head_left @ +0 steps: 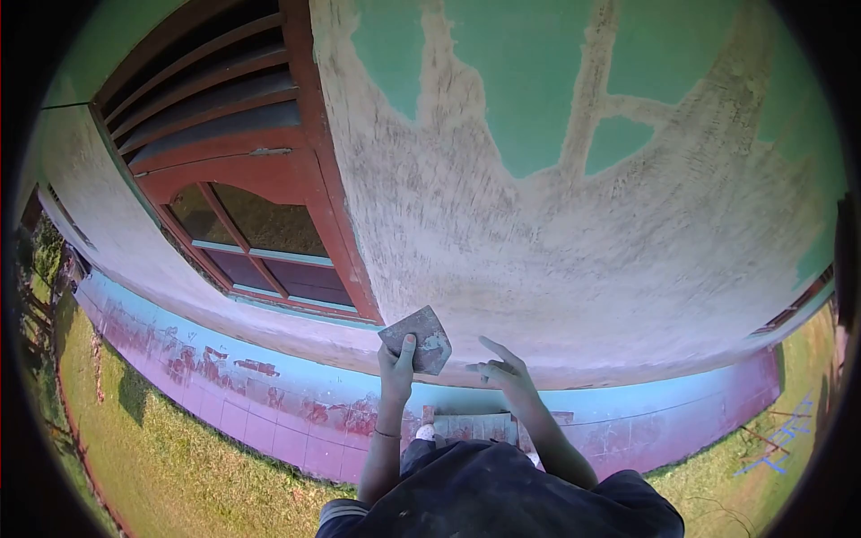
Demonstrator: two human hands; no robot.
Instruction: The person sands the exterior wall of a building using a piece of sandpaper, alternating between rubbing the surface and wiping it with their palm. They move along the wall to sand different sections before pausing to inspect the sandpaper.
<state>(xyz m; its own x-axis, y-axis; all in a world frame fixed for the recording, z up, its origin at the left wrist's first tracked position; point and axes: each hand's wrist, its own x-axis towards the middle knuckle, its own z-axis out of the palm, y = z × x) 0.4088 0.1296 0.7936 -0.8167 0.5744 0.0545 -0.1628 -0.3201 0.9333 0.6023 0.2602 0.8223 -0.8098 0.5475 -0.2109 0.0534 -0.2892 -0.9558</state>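
Note:
My left hand (396,372) grips a flat, grey, angular plate (418,342) with whitish smears on its face. The thumb presses on the near side of this plate, and the fingers behind it are hidden. To the right, my right hand (508,372) is raised apart from the plate, index finger stretched out and other fingers partly bent. I see nothing held in it. Both hands are in front of a wall (502,260) with pale, rough, streaked patches and areas of green paint.
A red-brown window (260,229) with slatted vents is at the left. Below the wall runs a blue and pink ledge (296,421) with worn red patches. Under me is a grey board or bench (471,428). Grass (206,448) borders the ledge, and blue-marked sticks (780,439) are at right.

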